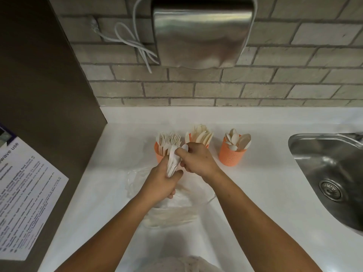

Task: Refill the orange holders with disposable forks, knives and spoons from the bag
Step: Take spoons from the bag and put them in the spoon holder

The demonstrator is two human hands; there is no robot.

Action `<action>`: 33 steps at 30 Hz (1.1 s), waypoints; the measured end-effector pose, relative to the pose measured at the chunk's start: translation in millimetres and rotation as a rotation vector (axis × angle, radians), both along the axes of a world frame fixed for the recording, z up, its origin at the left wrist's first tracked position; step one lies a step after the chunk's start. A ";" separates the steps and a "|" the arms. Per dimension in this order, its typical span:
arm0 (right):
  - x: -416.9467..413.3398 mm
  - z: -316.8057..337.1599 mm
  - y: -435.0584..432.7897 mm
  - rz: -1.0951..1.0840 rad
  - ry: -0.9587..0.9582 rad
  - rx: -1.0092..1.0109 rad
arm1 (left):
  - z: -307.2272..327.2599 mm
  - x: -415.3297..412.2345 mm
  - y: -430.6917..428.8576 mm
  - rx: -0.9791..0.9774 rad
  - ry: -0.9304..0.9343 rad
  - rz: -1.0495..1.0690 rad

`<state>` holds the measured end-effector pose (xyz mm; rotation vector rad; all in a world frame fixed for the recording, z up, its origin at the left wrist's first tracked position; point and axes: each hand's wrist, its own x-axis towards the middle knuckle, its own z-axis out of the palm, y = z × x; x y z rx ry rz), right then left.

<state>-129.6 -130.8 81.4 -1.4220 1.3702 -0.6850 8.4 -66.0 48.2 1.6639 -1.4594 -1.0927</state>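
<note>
Three orange holders stand in a row on the white counter: the left holder (159, 156) with forks, the middle holder (189, 137) with knives, the right holder (232, 155) with spoons. My left hand (163, 180) grips a bundle of white cutlery (172, 162) in front of the left holder. My right hand (197, 159) pinches a white spoon (185, 147) at the top of that bundle. A clear plastic bag (172, 211) with more cutlery lies on the counter under my forearms.
A steel sink (330, 173) is set into the counter at the right. A steel dispenser (200, 30) and a white cable (129, 38) hang on the brick wall. A printed notice (23, 197) is on the brown panel at the left.
</note>
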 end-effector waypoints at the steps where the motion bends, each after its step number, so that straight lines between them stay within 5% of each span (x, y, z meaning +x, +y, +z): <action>1: 1.1 0.2 -0.2 0.009 -0.003 0.017 | -1.5 1.6 0.3 -0.001 -0.034 0.009; 9: 10.9 3.4 -8.2 0.097 0.085 -0.081 | -3.8 5.5 -2.0 -0.163 -0.301 0.090; 18: 3.4 -0.7 -11.0 0.106 0.141 -0.107 | 8.7 12.8 1.5 0.169 0.376 -0.021; 24: 6.1 -3.5 -1.0 -0.015 -0.099 -0.092 | 2.1 5.3 0.1 0.008 0.149 0.114; 30: 2.0 -9.0 2.4 -0.171 -0.412 -0.025 | 4.6 -1.5 0.2 0.035 0.340 0.149; 33: -2.0 -11.2 4.9 -0.176 -0.419 -0.032 | 2.0 -1.7 -1.3 0.015 0.379 0.157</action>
